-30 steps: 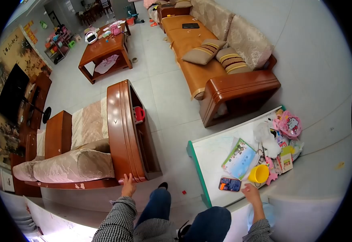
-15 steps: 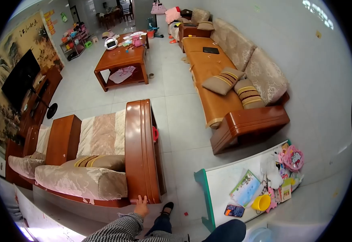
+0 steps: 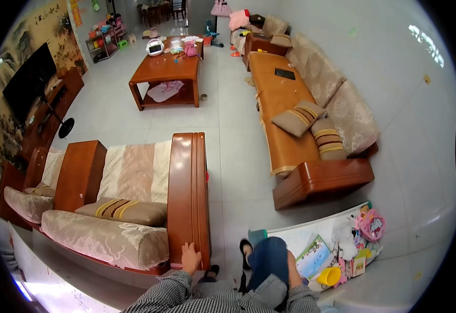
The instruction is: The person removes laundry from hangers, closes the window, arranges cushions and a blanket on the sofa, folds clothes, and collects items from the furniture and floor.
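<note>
My left hand (image 3: 190,258) rests on the near end of the wooden sofa arm (image 3: 187,193), fingers stretched out over the polished wood. It holds nothing. My right hand (image 3: 293,269) is against the outer side of my raised knee (image 3: 269,255) in blue jeans, and its fingers are mostly hidden. Right beside it stands a white table with a green edge (image 3: 280,229). On that table lie a picture book (image 3: 314,255), a yellow cup (image 3: 328,276) and a pink Hello Kitty item (image 3: 372,225).
A long sofa (image 3: 277,104) with striped cushions (image 3: 298,118) runs along the right wall. Further off stands a wooden coffee table (image 3: 168,68) with clutter on it. A television (image 3: 29,81) is at the left. Tiled floor (image 3: 228,151) lies between the sofas.
My right hand has come into view beside my knee. My leg has swung left, its foot now showing near the white table's corner. The left hand stays on the sofa arm as the view shifts.
</note>
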Available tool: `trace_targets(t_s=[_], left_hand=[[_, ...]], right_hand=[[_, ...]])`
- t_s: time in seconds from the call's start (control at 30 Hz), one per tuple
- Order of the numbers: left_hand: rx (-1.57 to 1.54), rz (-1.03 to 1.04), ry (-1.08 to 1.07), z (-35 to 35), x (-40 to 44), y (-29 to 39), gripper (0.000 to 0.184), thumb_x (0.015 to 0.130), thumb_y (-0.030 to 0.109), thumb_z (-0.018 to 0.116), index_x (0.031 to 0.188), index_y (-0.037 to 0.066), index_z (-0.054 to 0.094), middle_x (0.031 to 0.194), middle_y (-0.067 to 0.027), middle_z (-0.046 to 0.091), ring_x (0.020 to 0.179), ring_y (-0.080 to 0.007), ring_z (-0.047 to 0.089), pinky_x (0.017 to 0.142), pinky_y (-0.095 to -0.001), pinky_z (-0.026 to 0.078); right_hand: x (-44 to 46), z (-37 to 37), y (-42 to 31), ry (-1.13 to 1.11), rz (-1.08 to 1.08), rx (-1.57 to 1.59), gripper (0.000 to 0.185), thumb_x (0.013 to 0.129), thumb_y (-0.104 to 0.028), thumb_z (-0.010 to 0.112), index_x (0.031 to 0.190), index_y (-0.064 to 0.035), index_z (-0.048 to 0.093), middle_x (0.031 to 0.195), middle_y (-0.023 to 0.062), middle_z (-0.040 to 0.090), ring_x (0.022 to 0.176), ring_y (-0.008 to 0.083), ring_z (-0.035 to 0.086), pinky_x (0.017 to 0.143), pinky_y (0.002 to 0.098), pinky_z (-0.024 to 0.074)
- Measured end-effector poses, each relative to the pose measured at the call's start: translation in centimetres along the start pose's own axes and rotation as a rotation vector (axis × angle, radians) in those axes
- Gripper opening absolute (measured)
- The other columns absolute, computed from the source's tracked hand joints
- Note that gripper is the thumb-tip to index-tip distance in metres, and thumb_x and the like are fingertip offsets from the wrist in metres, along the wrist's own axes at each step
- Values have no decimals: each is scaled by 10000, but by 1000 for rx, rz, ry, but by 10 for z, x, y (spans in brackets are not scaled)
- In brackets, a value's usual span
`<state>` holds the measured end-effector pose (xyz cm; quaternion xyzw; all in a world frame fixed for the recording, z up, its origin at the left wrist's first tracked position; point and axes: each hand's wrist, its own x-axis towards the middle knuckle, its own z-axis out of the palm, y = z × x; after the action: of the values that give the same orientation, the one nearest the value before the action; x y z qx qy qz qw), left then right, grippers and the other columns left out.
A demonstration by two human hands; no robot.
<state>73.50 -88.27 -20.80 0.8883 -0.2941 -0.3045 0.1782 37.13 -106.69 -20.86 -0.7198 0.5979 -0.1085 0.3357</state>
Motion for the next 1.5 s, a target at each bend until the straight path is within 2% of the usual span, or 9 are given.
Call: trace_targets(t_s=[0.03, 0.33, 0.53, 0.9, 0.97, 1.2, 1.23, 1.43, 1.5], left_hand=[[-2, 44, 68, -3, 4, 4, 538, 747, 217, 543, 1242, 53, 408, 1358, -204, 272, 1235, -351, 288, 984, -353, 300], [-200, -269, -89, -4, 34, 14, 883, 704, 292, 647, 1367, 39, 121, 1400, -223, 150, 1259, -338, 260, 989, -337, 300], [-214, -577, -150, -29, 48, 81, 981, 706, 362, 649, 1378, 70, -5, 1388, -273, 120, 1241, -366, 283, 969, -344, 324], [-293, -1171, -422, -71, 112, 161, 874, 826, 395, 548, 1361, 277, -133, 1426, -198, -6, 1268, -378, 224, 948, -460, 332], [-1351, -1153, -749, -29, 119, 36, 654, 904, 312, 432, 1387, 234, -3, 1424, -123, 159, 1278, -302, 239, 955, -456, 334], [-125, -960, -205, -95, 242, -12, 573, 816, 251, 470, 1275, -54, 310, 1084, -268, 528, 993, -362, 523, 843, -401, 426], [-366, -949, 322, -109, 264, 50, 544, 790, 210, 505, 1221, -91, 364, 1043, -293, 530, 957, -375, 526, 811, -399, 434], [-120, -160, 641, -130, 502, 175, 376, 757, 126, 532, 1087, -53, 505, 1007, -236, 553, 940, -347, 528, 829, -373, 415], [-326, -197, 334, -167, 569, 262, 354, 760, 185, 555, 1050, -17, 550, 1064, -191, 557, 1022, -324, 505, 891, -368, 386]], right_hand=[[0, -1, -23, -91, 490, 823, 320, 740, -247, 580, 891, 36, 589, 753, 103, 615, 743, 231, 599, 630, 325, 449], [81, 50, -58, -1070, -125, -429, 442, 731, -363, 566, 1078, -89, 572, 1032, 141, 587, 990, 303, 535, 845, 401, 415], [155, 33, -5, -492, 96, 87, 324, 751, -230, 589, 996, -17, 586, 898, 155, 620, 831, 261, 598, 720, 323, 464], [253, -17, 23, -440, 236, -112, 334, 706, -259, 614, 932, -13, 619, 847, 145, 632, 766, 239, 611, 679, 322, 485], [272, -5, 28, -467, 324, 2, 331, 727, -227, 615, 968, 0, 597, 772, 110, 622, 640, 183, 600, 534, 300, 487], [366, -28, -76, -511, 628, 8, 289, 758, -232, 586, 955, -21, 592, 762, 97, 596, 681, 163, 579, 523, 303, 481], [390, -32, -97, -508, 579, 12, 282, 761, -228, 584, 951, -20, 592, 756, 94, 595, 668, 160, 573, 514, 299, 474], [520, -7, -140, -342, 270, 74, 250, 779, -183, 565, 945, 3, 589, 727, 76, 591, 596, 139, 539, 490, 275, 446], [564, 10, -149, -393, 319, 117, 338, 760, -256, 565, 997, -16, 593, 898, 133, 603, 818, 235, 562, 694, 317, 448]])
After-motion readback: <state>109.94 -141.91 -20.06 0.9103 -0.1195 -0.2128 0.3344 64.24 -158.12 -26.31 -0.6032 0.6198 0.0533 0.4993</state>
